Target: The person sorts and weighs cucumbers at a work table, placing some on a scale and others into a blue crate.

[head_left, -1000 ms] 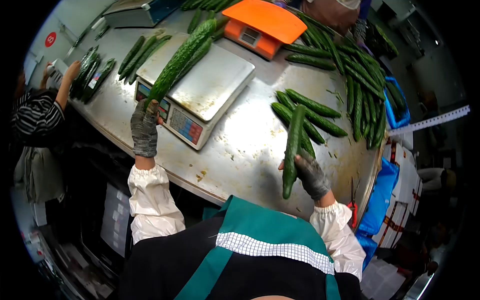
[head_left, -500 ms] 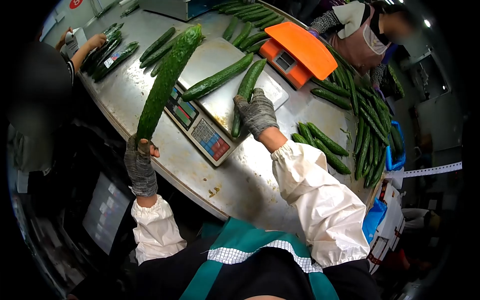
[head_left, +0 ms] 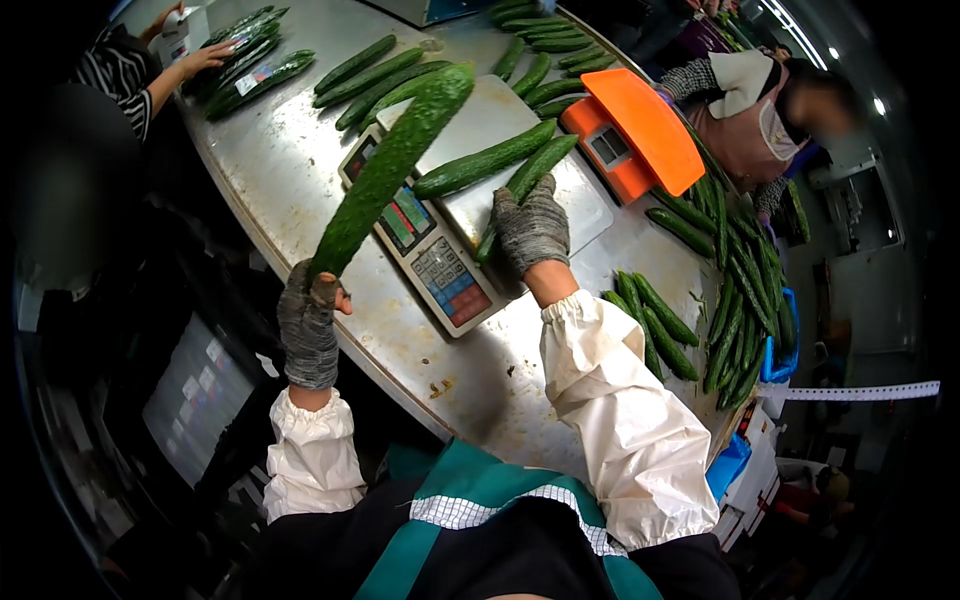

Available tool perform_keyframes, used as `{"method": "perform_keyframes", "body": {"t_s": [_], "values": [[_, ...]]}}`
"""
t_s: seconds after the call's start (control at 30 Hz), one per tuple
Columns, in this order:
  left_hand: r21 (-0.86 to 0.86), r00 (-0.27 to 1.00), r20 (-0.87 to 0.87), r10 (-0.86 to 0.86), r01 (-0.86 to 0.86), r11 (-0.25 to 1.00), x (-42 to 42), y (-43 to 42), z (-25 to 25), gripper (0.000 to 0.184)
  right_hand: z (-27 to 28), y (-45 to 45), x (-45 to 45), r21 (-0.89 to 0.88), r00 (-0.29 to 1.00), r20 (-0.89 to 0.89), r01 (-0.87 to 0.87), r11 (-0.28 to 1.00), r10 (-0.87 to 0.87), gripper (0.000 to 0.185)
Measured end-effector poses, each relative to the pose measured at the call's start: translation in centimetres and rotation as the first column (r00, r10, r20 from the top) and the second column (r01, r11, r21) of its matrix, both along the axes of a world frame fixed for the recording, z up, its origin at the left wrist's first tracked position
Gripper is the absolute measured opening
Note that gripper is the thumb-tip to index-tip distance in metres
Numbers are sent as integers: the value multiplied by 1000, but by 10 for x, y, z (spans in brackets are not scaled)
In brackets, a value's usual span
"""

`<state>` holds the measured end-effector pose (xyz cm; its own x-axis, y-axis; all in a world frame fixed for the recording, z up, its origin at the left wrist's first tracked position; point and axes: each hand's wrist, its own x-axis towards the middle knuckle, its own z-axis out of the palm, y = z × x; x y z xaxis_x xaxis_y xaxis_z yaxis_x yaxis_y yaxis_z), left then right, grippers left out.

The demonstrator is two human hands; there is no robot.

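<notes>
In a grey knit glove, my left hand (head_left: 311, 320) is closed round the lower end of a large cucumber (head_left: 395, 165), which tilts up and to the right past the scale's keypad. My gloved right hand (head_left: 535, 228) wraps the lower part of a smaller cucumber (head_left: 543, 166) over the steel plate of a digital scale (head_left: 585, 215). Another cucumber (head_left: 484, 166) lies on that plate just left of it. The scale's panel (head_left: 440, 262) with coloured keys faces me.
An orange scale (head_left: 645, 130) stands behind mine. Cucumbers lie in a pile (head_left: 745, 290) at right, a small group (head_left: 655, 325) before it, and more (head_left: 365, 80) at back left. Wrapped cucumbers (head_left: 260, 80) lie near a co-worker's hand (head_left: 205, 60). Another person (head_left: 745, 110) stands beyond the orange scale.
The view has shifted, so the table and scales appear further right. The large cucumber leans further right over the scale's panel. Both hands keep their hold.
</notes>
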<state>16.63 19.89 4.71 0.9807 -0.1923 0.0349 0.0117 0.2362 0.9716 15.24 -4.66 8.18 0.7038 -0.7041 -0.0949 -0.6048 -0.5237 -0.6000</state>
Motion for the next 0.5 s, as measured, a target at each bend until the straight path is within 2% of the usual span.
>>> {"method": "perform_keyframes", "body": {"t_s": [0.07,0.23,0.33,0.37,0.43,0.5], "values": [[-64,1000,8,-26,26,998,-1,-2,-5,35,1,-1,2,-47,999,-44,-20,999,18,54],[-47,998,-57,-31,28,998,-6,-4,2,29,3,-2,3,-69,995,-90,-56,996,49,52],[66,999,-20,-36,37,997,-14,-8,10,32,-1,-7,-2,-64,996,-56,-77,995,73,49],[67,996,-57,-71,75,995,-15,-5,4,40,-1,-8,-3,-99,996,-41,-86,991,82,49],[182,994,-47,-103,109,977,-22,-9,7,36,1,-6,-7,-73,995,30,-90,993,92,49],[37,986,-43,-163,165,986,-28,-16,8,35,-4,-14,-7,-25,997,-38,-65,998,64,52]]}}
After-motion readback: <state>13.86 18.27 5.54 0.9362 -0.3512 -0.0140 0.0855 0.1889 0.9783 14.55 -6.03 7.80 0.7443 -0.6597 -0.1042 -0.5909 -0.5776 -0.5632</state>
